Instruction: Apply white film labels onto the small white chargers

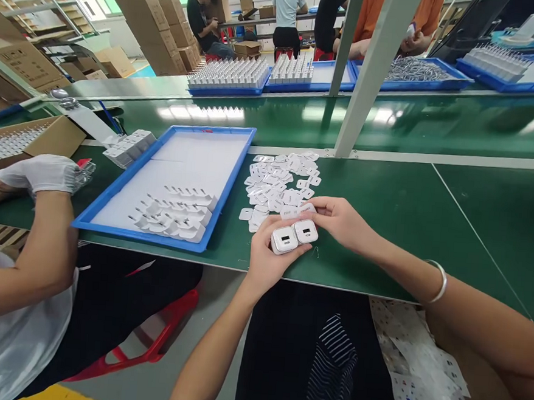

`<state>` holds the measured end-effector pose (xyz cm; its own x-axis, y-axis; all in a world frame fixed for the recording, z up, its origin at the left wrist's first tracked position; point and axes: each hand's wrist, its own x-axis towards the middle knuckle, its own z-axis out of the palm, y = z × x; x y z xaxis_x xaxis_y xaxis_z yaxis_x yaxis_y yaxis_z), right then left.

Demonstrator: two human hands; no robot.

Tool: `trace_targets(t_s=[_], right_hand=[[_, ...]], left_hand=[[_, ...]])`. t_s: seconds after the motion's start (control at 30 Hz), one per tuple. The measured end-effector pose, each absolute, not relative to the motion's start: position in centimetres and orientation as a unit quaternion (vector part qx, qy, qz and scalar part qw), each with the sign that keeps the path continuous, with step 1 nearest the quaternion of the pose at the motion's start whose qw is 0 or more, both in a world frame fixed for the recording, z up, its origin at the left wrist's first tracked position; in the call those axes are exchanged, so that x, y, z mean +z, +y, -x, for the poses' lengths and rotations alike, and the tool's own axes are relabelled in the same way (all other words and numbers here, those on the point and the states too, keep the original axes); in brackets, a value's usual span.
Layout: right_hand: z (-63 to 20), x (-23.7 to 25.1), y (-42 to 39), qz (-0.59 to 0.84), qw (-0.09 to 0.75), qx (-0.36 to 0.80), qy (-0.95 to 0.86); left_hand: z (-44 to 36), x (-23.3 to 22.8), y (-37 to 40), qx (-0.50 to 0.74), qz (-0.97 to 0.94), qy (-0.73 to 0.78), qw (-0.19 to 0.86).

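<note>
My left hand (270,252) is wrapped round two white USB wall chargers (294,236), held side by side with their port faces towards me. Just beyond them, the thumb and fingers of my right hand (338,222) pinch a small white plate (307,208) at the chargers' far side. My fingers partly hide where the plate and chargers meet. A loose pile of similar white rounded plates (275,185) lies on the green bench behind my hands.
Left of the pile, a blue-rimmed tray (231,188) holds rows of white pronged parts (174,215). A co-worker's gloved hand (44,173) is at the far left. A metal post (372,67) rises behind the bench. More blue trays (229,91) line the raised shelf.
</note>
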<state>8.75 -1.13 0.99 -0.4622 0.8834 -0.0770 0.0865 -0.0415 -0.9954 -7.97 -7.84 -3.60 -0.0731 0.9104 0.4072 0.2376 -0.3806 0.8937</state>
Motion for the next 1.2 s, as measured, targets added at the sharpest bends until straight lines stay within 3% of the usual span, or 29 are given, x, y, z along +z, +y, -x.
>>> trace_targets(t_s=[0.13, 0.4, 0.53, 0.63, 0.77, 0.97, 1.2], right_hand=[[-8.8, 1.0, -1.2, 0.41, 0.376, 0.609, -0.566], [-10.2, 2.4, -0.6, 0.41, 0.303, 0.582, -0.634], [-10.6, 1.9, -0.7, 0.452, 0.277, 0.506, -0.68], [-10.6, 1.3, -0.7, 0.462, 0.256, 0.519, -0.672], [-10.3, 1.6, -0.9, 0.427, 0.28, 0.585, -0.63], [-10.4, 3.0, -1.5, 0.448, 0.348, 0.488, -0.663], [-11.0, 3.9, -1.8, 0.401, 0.312, 0.643, -0.573]], left_hand=[[8.0, -3.6, -8.3, 0.57, -0.611, 0.47, 0.284], [8.0, -4.2, -8.9, 0.615, -0.601, 0.48, 0.173], [8.1, -4.4, -9.0, 0.614, -0.599, 0.491, 0.153], [8.1, -4.5, -9.0, 0.614, -0.594, 0.5, 0.142], [8.1, -4.4, -9.1, 0.611, -0.605, 0.494, 0.128], [8.0, -4.3, -9.1, 0.6, -0.609, 0.506, 0.114], [8.0, -4.5, -9.0, 0.617, -0.605, 0.492, 0.105]])
